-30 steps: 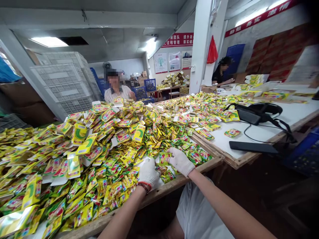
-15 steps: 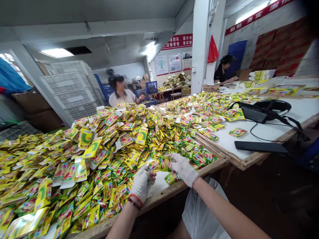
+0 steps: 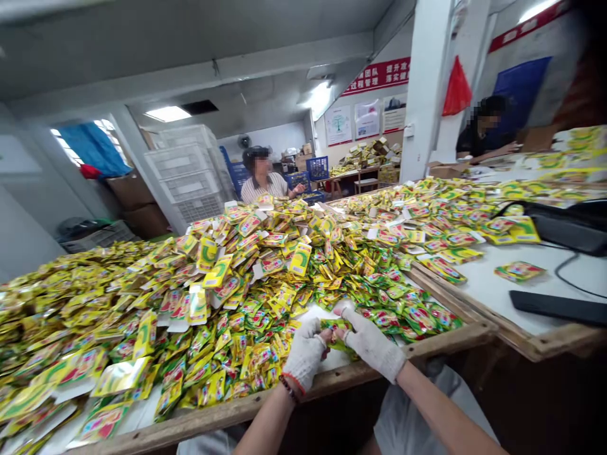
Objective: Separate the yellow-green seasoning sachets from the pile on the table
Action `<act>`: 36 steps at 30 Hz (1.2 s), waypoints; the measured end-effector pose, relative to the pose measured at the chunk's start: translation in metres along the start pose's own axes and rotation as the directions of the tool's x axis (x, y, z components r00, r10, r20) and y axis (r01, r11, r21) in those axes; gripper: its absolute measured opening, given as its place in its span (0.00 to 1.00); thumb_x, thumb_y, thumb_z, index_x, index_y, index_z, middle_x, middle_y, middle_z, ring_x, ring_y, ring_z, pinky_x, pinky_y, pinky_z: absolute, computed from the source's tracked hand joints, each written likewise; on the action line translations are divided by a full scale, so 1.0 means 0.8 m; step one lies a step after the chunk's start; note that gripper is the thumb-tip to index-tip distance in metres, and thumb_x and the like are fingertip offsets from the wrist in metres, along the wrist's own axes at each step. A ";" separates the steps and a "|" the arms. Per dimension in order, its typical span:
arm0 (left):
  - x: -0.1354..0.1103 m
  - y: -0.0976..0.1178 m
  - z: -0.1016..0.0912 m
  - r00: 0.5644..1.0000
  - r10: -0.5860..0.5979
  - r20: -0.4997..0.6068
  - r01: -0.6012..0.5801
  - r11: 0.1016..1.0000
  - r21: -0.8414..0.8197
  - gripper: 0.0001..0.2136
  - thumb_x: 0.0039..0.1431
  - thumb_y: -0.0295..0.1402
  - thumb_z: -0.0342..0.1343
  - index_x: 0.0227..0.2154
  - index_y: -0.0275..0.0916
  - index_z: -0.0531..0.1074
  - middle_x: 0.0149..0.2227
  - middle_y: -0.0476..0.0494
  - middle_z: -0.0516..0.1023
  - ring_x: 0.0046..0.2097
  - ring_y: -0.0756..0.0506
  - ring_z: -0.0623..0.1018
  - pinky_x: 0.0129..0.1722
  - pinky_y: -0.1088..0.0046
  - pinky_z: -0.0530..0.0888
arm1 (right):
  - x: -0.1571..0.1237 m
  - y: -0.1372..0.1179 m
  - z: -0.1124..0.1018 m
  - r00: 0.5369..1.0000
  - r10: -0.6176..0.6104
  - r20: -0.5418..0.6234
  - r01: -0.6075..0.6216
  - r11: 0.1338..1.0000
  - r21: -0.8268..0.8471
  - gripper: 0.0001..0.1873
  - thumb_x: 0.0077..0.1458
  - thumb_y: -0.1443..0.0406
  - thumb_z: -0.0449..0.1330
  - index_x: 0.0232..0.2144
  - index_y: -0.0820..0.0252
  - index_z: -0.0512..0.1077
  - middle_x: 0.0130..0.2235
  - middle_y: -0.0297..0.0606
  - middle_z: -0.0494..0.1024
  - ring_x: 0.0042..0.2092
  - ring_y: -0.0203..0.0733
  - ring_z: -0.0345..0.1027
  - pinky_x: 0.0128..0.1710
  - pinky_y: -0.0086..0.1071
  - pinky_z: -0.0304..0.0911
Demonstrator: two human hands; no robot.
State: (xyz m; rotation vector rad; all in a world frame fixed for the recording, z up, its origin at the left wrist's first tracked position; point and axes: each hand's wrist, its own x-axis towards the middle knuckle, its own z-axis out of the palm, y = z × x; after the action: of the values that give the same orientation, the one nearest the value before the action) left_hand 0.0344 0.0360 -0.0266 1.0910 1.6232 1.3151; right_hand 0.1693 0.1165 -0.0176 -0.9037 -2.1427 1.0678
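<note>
My left hand [image 3: 305, 356] and my right hand [image 3: 370, 341] both wear white knit gloves and meet over the near edge of the wooden-rimmed table [image 3: 332, 379]. Together they pinch a small stack of green-and-yellow sachets [image 3: 337, 333] held between the fingertips of both hands. A huge heap of the same yellow, green and red sachets [image 3: 246, 278] covers the table just beyond my hands. A beaded bracelet sits on my left wrist.
A second white table [image 3: 488, 278] to the right carries more sachets, a black flat device [image 3: 559, 306], a cable and a black bag [image 3: 569, 224]. One person sits across the heap; another sits at the far right. White crates [image 3: 190, 170] are stacked behind.
Both hands have come together and lifted sachets off the table edge into a shared pinch. The camera has swung left and dipped, shifting the scene to the right.
</note>
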 end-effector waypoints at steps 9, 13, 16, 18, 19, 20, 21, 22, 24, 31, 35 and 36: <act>0.009 0.083 -0.149 0.838 0.358 -0.413 -0.110 0.850 0.515 0.19 0.52 0.41 0.53 0.46 0.39 0.65 0.51 0.36 0.62 0.57 0.37 0.59 0.53 0.60 0.59 | -0.002 -0.005 0.016 0.976 0.171 0.132 -0.193 0.966 0.175 0.09 0.51 0.63 0.53 0.36 0.61 0.64 0.31 0.36 0.72 0.19 0.31 0.65 0.15 0.23 0.58; 0.029 0.122 -0.246 0.613 0.450 -0.649 0.295 0.632 0.717 0.34 0.46 0.48 0.56 0.54 0.35 0.58 0.60 0.27 0.52 0.62 0.28 0.49 0.56 0.49 0.54 | -0.001 -0.008 0.018 0.979 0.176 0.105 -0.197 0.951 0.239 0.09 0.50 0.64 0.54 0.36 0.61 0.64 0.31 0.35 0.71 0.20 0.30 0.65 0.16 0.23 0.60; 0.040 0.133 -0.276 0.680 0.291 -0.673 0.329 0.699 0.635 0.32 0.44 0.47 0.57 0.52 0.36 0.61 0.54 0.27 0.64 0.57 0.27 0.60 0.52 0.49 0.59 | -0.001 -0.008 0.019 0.981 0.162 0.108 -0.188 0.936 0.299 0.11 0.49 0.65 0.55 0.37 0.62 0.65 0.32 0.35 0.72 0.20 0.30 0.65 0.16 0.23 0.60; 0.040 0.132 -0.273 0.727 0.241 -0.643 0.278 0.753 0.597 0.29 0.47 0.48 0.54 0.51 0.38 0.62 0.51 0.30 0.68 0.55 0.30 0.64 0.50 0.52 0.63 | -0.003 -0.006 0.019 0.986 0.147 0.084 -0.167 0.926 0.338 0.13 0.48 0.64 0.56 0.38 0.62 0.65 0.32 0.35 0.72 0.20 0.31 0.66 0.16 0.23 0.60; 0.037 0.128 -0.264 0.757 0.215 -0.617 0.243 0.784 0.571 0.28 0.49 0.49 0.52 0.51 0.39 0.62 0.51 0.33 0.69 0.55 0.32 0.65 0.49 0.55 0.64 | -0.003 -0.005 0.018 0.988 0.140 0.071 -0.156 0.921 0.356 0.13 0.48 0.63 0.56 0.38 0.63 0.66 0.31 0.35 0.72 0.21 0.31 0.66 0.16 0.23 0.60; 0.033 0.123 -0.252 0.794 0.179 -0.581 0.208 0.819 0.535 0.28 0.51 0.50 0.49 0.51 0.39 0.63 0.51 0.35 0.70 0.53 0.34 0.67 0.48 0.58 0.66 | -0.004 -0.006 0.016 0.989 0.135 0.063 -0.148 0.916 0.373 0.14 0.48 0.63 0.57 0.38 0.63 0.66 0.30 0.35 0.73 0.21 0.31 0.66 0.16 0.22 0.59; 0.027 0.115 -0.236 0.835 0.135 -0.533 0.176 0.852 0.492 0.27 0.53 0.50 0.46 0.51 0.38 0.64 0.49 0.37 0.71 0.51 0.36 0.70 0.45 0.61 0.69 | -0.005 -0.008 0.014 0.991 0.123 0.060 -0.137 0.908 0.396 0.15 0.48 0.62 0.57 0.39 0.63 0.66 0.30 0.34 0.73 0.21 0.31 0.66 0.16 0.22 0.58; 0.020 0.106 -0.218 0.877 0.091 -0.473 0.151 0.881 0.449 0.26 0.54 0.50 0.43 0.50 0.37 0.65 0.47 0.38 0.73 0.47 0.38 0.73 0.41 0.63 0.71 | -0.006 -0.011 0.012 0.993 0.103 0.059 -0.119 0.896 0.428 0.16 0.49 0.61 0.57 0.40 0.63 0.66 0.29 0.34 0.73 0.21 0.31 0.67 0.16 0.22 0.57; 0.002 0.085 -0.180 0.948 -0.026 -0.317 0.126 0.945 0.301 0.26 0.55 0.49 0.41 0.47 0.36 0.69 0.42 0.38 0.76 0.39 0.42 0.77 0.33 0.67 0.73 | -0.006 -0.021 0.005 0.998 0.045 0.051 -0.065 0.857 0.512 0.20 0.50 0.59 0.57 0.44 0.62 0.65 0.32 0.35 0.74 0.23 0.32 0.68 0.17 0.22 0.58; -0.039 0.055 -0.105 0.979 -0.168 0.112 0.174 0.983 -0.050 0.26 0.51 0.51 0.49 0.46 0.37 0.69 0.40 0.37 0.76 0.39 0.40 0.77 0.31 0.67 0.73 | 0.001 -0.049 -0.002 0.990 0.086 0.115 -0.136 0.820 0.556 0.22 0.46 0.55 0.61 0.41 0.62 0.66 0.32 0.36 0.74 0.19 0.30 0.66 0.13 0.21 0.54; -0.040 0.058 -0.089 0.897 0.432 -0.093 -0.267 0.699 0.664 0.35 0.42 0.46 0.61 0.54 0.40 0.60 0.57 0.37 0.64 0.59 0.34 0.60 0.59 0.56 0.57 | -0.003 -0.045 0.016 0.984 0.172 0.055 -0.168 0.760 0.628 0.19 0.46 0.54 0.60 0.35 0.62 0.64 0.27 0.32 0.72 0.18 0.30 0.65 0.13 0.21 0.54; -0.040 0.055 -0.083 0.865 0.500 -0.036 -0.287 0.553 0.782 0.36 0.40 0.43 0.63 0.54 0.40 0.60 0.57 0.36 0.62 0.61 0.33 0.58 0.60 0.54 0.53 | -0.005 -0.043 0.021 0.985 0.168 0.045 -0.157 0.745 0.649 0.19 0.46 0.54 0.60 0.35 0.62 0.64 0.26 0.32 0.72 0.18 0.30 0.65 0.14 0.21 0.54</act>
State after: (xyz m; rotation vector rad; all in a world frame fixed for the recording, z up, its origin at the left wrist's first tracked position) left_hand -0.0096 -0.0114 0.0297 1.9670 2.3300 1.0537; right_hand 0.1487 0.0902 0.0021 -0.7474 -1.4939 1.7389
